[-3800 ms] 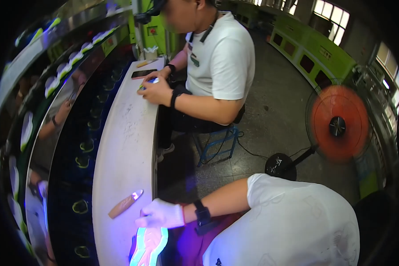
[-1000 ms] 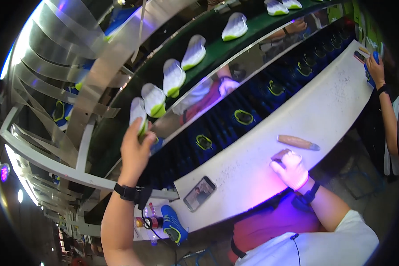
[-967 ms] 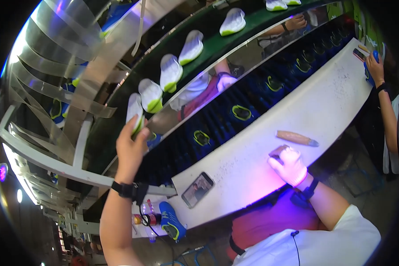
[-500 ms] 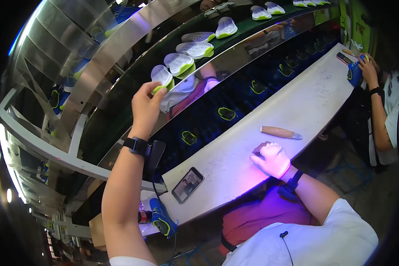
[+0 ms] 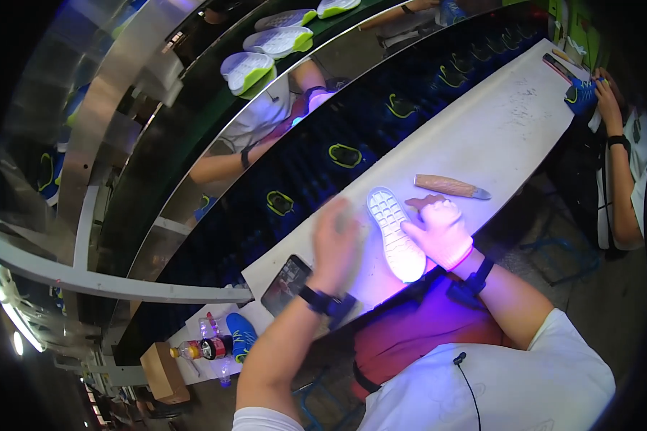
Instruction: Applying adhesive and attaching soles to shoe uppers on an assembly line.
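At the near edge of the white worktop (image 5: 496,136), a white shoe sole (image 5: 393,233) shows its tread. The gloved right hand (image 5: 444,233), fingers curled, has its thumb against it; whether the blurred left hand (image 5: 333,244) pinches anything, I cannot tell. Beyond lies a knife (image 5: 446,185).

Left hand (image 5: 336,244) off belt (image 5: 187,118); sole (image 5: 392,233) at right hand (image 5: 442,230).
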Demonstrator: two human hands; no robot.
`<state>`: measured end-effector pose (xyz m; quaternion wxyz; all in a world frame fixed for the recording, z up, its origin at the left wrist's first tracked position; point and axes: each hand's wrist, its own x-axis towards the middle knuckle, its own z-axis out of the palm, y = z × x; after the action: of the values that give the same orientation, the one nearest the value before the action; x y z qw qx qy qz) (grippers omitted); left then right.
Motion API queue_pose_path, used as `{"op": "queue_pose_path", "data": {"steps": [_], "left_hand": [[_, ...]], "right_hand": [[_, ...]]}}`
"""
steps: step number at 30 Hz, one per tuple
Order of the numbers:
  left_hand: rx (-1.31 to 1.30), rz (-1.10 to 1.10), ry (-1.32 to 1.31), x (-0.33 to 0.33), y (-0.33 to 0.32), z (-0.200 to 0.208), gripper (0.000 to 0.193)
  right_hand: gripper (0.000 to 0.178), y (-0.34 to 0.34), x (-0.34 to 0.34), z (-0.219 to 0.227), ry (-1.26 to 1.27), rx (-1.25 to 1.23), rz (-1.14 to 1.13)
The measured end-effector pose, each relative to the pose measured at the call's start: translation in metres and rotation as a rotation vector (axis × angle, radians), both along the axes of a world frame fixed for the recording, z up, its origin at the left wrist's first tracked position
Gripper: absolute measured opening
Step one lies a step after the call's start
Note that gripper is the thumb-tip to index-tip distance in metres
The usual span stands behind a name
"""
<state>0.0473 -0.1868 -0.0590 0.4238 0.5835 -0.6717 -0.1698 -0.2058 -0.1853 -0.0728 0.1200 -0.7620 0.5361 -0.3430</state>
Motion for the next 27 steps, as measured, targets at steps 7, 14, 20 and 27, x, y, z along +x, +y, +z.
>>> {"op": "queue_pose_path", "data": {"steps": [7,14,20,27], "left_hand": [[0.579,0.852,0.029,0.165,-0.160,-0.072,0.063],[0.736,0.447,0.592,0.183,-0.130,-0.039,0.036],[0.610,-0.011,1.239,0.065,0.008,0.051,0.037],[0.933,-0.019,1.319,0.030,0.112,0.039,0.043]], "right_hand": [[0.023,-0.004,-0.008,-0.001,0.168,0.053,0.073],[0.017,-0.015,-0.015,-0.019,-0.037,-0.088,0.081],[0.018,-0.012,-0.011,-0.033,-0.123,0.019,0.057],[0.042,0.045,-0.024,0.029,-0.017,0.244,0.254]]}}
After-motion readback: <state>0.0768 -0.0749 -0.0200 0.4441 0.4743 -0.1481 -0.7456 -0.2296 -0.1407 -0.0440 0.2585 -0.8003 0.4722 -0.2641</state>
